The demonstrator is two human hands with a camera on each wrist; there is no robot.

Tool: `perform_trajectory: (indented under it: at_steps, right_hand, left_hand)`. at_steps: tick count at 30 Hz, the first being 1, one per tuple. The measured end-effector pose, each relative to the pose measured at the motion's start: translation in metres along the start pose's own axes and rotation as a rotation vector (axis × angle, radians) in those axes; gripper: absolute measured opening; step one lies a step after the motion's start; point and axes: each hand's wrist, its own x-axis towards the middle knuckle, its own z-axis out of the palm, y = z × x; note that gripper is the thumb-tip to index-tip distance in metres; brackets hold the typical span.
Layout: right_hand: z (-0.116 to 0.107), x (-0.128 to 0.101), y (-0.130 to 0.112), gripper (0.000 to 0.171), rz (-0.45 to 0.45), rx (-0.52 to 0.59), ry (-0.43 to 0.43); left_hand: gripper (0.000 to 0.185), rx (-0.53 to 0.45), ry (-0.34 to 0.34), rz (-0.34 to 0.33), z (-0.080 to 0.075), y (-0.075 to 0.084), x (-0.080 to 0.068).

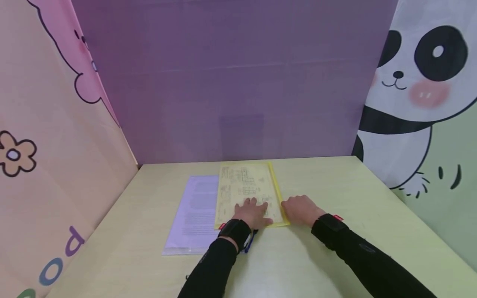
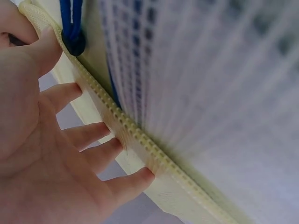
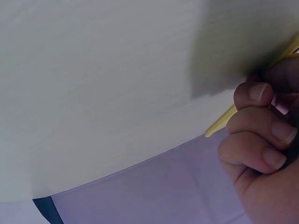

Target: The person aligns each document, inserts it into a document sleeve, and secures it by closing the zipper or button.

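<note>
A yellow zip document pouch (image 1: pixel 244 180) with printed sheets visible through its front lies on the table. My left hand (image 1: pixel 251 214) rests with spread fingers on its near part; in the left wrist view the fingertips touch the pouch just beside the zipper (image 2: pixel 126 122). My right hand (image 1: pixel 302 210) is at the pouch's near right edge, fingers curled, pinching at the yellow edge (image 3: pixel 222 122). Whether a zip pull sits between finger and thumb is hidden. A dark blue strap (image 2: pixel 72 35) hangs in front of the left wrist camera, by the zipper.
Partly under the yellow pouch, to its left, lies a purple translucent folder (image 1: pixel 195 207) with printed text. The pale wooden table (image 1: pixel 354 198) ends at a purple back panel (image 1: pixel 238 82). Decorated panels stand left and right. A small dark object (image 1: pixel 187 277) shows beside the left forearm.
</note>
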Motion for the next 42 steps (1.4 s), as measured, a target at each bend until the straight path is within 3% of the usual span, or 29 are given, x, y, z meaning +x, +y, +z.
perform_trajectory:
  at_steps: [13,23,42]
  right_hand:
    - [-0.002,-0.019,-0.004,0.012,-0.064,0.014,0.053]
    - [-0.003,-0.031,-0.007,0.012,-0.043,0.101,-0.021]
    - [-0.004,-0.046,-0.013,0.013,-0.078,0.101,0.001]
  left_hand:
    - [0.064,0.007,0.01,-0.002,0.001,0.0,0.0]
    - [0.064,0.018,0.014,0.002,0.001,0.0,-0.001]
    - [0.064,0.006,0.018,0.008,0.003,-0.001,0.0]
